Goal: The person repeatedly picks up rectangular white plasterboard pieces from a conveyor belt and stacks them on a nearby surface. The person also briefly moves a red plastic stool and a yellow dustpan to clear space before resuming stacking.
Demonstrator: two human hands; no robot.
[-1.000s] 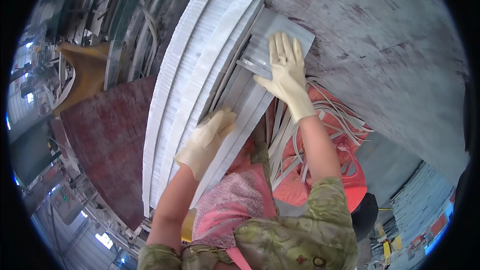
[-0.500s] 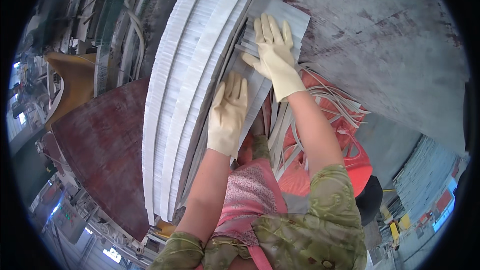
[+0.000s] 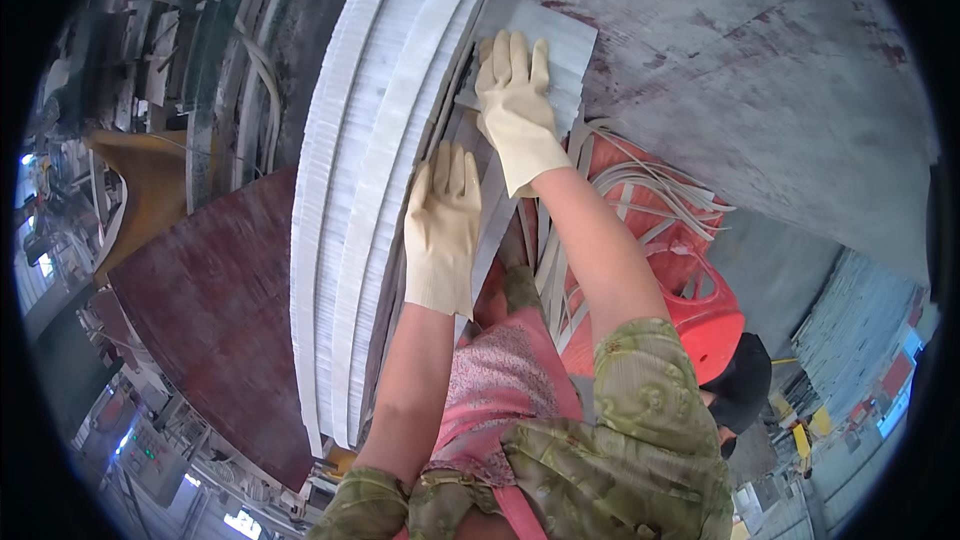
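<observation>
At the far left a curved orange-brown sheet [image 3: 140, 175] stands in front of racks and clutter; just right of it lies a dark red board [image 3: 215, 320]; next comes the tall, bowed stack [image 3: 350, 180] of thin white pieces, with two pale bands along it; it looks stiff and heavy as a whole, its thin edges perhaps easy to chip, so both ends would be the place to hold it. The gloved left hand [image 3: 441, 230] is beside the stack's right side, fingers straight and grasping nothing; whether it presses on the stack, I cannot tell. Grey strips [image 3: 493, 205] show between the hands; above them, against the stack's upper right side, is the grey sheet [image 3: 565, 40]; the gloved right hand [image 3: 517, 105] lies flat over it, fingers extended, not clenched; the sheet seems light, stiff and slightly slippery, best taken by opposite edges. Further right, loose pale strips [image 3: 665, 190] lie over something red; beyond spreads a scuffed grey surface [image 3: 760, 70].
</observation>
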